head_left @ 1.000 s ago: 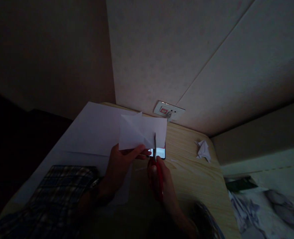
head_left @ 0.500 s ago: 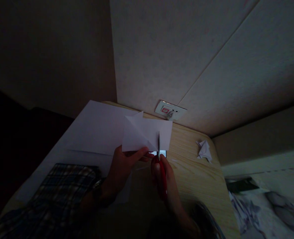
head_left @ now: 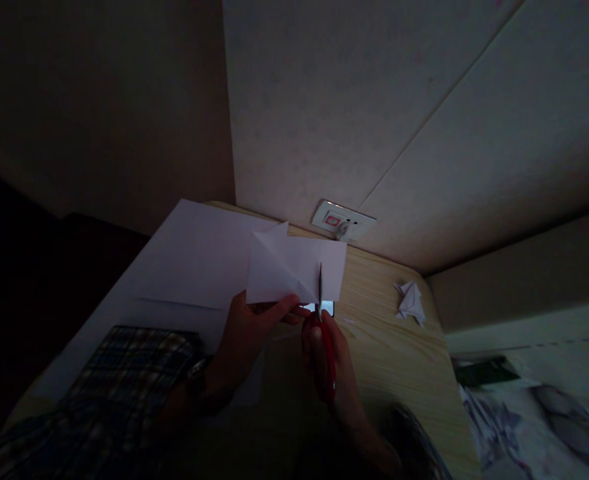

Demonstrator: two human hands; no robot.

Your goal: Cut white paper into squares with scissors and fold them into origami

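My left hand (head_left: 247,333) pinches the lower edge of a folded white paper (head_left: 284,267) and holds it up over the wooden table (head_left: 399,353). In my right hand (head_left: 332,367) are red-handled scissors (head_left: 325,347). Their blade points up and away from me into the paper's lower right part. A lit phone screen (head_left: 325,308) shows just below the paper, behind the blades.
Large white sheets (head_left: 189,267) lie on the table's left half. A small folded paper figure (head_left: 409,301) sits at the right. A wall socket (head_left: 342,221) is on the wall behind the table. Crumpled paper and bedding (head_left: 524,413) lie lower right. The room is dim.
The paper and both hands have shifted slightly to the right. The scissors blade sits a little further into the paper than a second ago.
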